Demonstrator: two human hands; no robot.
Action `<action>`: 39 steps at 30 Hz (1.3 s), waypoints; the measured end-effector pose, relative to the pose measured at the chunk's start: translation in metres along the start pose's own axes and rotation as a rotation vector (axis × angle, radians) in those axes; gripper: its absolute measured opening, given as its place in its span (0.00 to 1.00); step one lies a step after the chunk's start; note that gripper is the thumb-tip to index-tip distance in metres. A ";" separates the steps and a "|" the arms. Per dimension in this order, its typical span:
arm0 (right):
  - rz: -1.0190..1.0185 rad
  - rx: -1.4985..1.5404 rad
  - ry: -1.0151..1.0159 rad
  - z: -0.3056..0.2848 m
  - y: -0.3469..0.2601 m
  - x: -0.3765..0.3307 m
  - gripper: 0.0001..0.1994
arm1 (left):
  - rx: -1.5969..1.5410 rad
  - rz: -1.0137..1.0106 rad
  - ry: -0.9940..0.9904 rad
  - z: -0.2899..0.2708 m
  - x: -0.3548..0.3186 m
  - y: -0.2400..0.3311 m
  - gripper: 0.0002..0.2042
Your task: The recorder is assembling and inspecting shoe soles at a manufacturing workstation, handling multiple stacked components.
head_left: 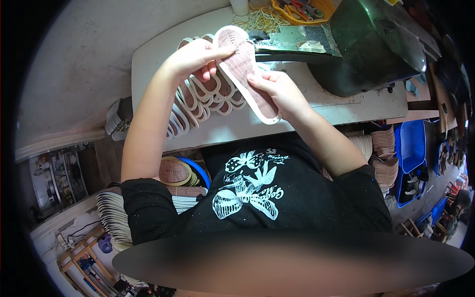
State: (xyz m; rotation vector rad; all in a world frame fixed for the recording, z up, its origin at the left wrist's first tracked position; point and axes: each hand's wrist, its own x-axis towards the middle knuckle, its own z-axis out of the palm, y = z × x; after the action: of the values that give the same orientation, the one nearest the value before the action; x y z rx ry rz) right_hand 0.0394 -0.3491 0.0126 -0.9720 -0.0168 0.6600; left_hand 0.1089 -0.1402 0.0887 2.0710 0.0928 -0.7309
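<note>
A shoe insole (242, 65), brownish-pink with a white rim, is held up over the white table. My left hand (199, 58) has its thumb on the upper face near the far, wider end, with some fingers curled beneath. Around the near half of the right edge, my right hand (281, 93) grips it, thumb on top and fingers mostly hidden behind. The far end is beside the narrow arm of a dark green sewing machine (346, 54); whether they touch I cannot tell. Below my left hand lie several overlapping insoles (198, 101) of the same kind.
An orange basket (324, 11) of tools stands at the back, next to a tangle of pale cords (262, 21). Stacks of insoles (383, 153) sit below the table on the right, beside blue bins (410, 143). More stacked insoles (111, 213) are at the lower left.
</note>
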 end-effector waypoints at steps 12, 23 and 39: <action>-0.171 0.005 0.184 0.001 -0.004 0.030 0.12 | -0.100 0.128 0.016 -0.022 0.039 0.004 0.14; -0.331 -0.532 -0.103 0.045 0.009 0.028 0.15 | -0.801 0.683 0.329 -0.002 0.016 -0.027 0.18; -0.606 -1.082 -0.035 0.030 0.043 -0.024 0.08 | -0.646 1.180 0.310 0.073 -0.123 -0.029 0.18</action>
State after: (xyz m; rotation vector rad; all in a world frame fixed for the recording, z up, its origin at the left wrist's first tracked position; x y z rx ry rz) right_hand -0.0110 -0.3222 0.0032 -1.8779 -0.7343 0.0487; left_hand -0.0356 -0.1550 0.1030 1.2529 -0.5986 0.3275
